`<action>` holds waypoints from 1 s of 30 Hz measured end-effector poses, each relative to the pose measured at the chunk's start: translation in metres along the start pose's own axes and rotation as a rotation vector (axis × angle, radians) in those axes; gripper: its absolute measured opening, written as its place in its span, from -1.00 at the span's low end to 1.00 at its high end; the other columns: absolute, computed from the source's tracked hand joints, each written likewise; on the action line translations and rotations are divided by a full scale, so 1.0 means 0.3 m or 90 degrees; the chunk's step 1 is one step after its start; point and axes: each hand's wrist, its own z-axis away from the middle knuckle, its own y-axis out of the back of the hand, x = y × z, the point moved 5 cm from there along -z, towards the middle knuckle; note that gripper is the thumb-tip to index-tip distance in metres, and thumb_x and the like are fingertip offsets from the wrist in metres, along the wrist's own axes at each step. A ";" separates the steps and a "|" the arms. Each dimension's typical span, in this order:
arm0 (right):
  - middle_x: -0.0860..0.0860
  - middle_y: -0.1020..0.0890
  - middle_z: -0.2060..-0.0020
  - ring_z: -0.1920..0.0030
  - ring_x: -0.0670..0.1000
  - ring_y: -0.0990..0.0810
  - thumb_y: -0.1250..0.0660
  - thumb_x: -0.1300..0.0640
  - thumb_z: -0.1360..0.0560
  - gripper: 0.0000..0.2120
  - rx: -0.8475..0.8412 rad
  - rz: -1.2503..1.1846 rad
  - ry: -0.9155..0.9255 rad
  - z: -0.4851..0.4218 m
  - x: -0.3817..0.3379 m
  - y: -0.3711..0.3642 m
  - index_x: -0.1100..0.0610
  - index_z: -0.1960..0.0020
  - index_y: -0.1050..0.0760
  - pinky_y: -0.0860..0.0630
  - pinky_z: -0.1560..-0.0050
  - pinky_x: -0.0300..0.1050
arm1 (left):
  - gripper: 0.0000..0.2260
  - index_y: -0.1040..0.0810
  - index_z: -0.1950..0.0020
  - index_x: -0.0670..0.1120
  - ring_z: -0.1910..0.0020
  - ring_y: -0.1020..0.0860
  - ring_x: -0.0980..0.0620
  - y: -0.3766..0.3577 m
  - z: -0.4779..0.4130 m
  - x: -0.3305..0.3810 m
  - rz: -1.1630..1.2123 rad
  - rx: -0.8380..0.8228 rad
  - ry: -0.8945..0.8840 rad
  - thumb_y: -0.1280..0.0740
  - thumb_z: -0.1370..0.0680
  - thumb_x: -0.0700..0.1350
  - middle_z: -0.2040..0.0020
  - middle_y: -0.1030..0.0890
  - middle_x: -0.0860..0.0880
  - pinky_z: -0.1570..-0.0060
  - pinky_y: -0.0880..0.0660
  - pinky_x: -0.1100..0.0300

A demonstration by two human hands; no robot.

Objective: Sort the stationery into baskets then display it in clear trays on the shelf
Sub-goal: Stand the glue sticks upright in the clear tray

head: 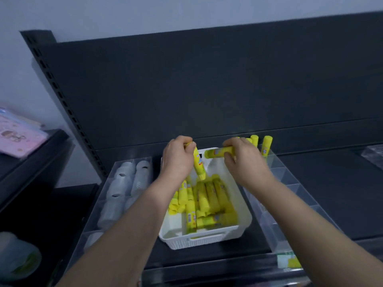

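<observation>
A white basket (209, 238) on the dark shelf holds several yellow glue sticks (209, 200) lying in a heap. My left hand (178, 158) grips one glue stick (199, 164) that points down over the basket's far end. My right hand (243, 160) holds another glue stick (219, 152) lying sideways above the basket's back rim. To the right stands a clear tray (290, 183) with dividers. At its far end several glue sticks (266, 145) stand upright, partly hidden by my right hand.
A clear tray (116, 189) on the left holds white tape rolls. The dark shelf back panel (207, 90) rises behind. A pink packet (16, 135) lies on a side shelf at the left. A price label (289, 261) sits on the shelf's front edge.
</observation>
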 end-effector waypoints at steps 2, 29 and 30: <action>0.08 -0.51 -0.09 -0.07 0.13 -0.50 -0.27 0.21 -0.50 -0.73 0.019 0.007 -0.027 -0.012 0.087 0.068 0.13 -0.19 -0.45 -0.34 0.04 -0.07 | -0.86 -0.61 -0.06 -0.04 -0.02 -0.59 -0.11 -0.075 -0.012 0.063 0.046 -0.012 -0.019 -0.30 -0.54 -0.09 0.02 -0.63 -0.08 -0.04 -0.54 -0.03; 0.00 -0.53 -0.08 -0.13 0.05 -0.47 -0.26 0.18 -0.52 -0.69 -0.165 0.053 0.096 -0.157 0.433 -0.019 0.05 -0.26 -0.45 -0.35 0.09 -0.11 | -0.76 -0.56 -0.19 -0.09 -0.10 -0.57 0.02 -0.457 -0.022 0.183 -0.108 -0.079 -0.060 -0.34 -0.54 -0.22 -0.13 -0.58 -0.04 -0.11 -0.47 0.16; 0.01 -0.52 -0.09 -0.12 0.06 -0.48 -0.25 0.18 -0.53 -0.69 -0.171 0.061 0.096 -0.157 0.435 -0.030 0.05 -0.27 -0.44 -0.32 0.11 -0.12 | -0.77 -0.57 -0.18 -0.10 -0.10 -0.57 0.02 -0.449 -0.021 0.184 -0.109 -0.074 -0.065 -0.34 -0.54 -0.23 -0.13 -0.59 -0.05 -0.11 -0.47 0.16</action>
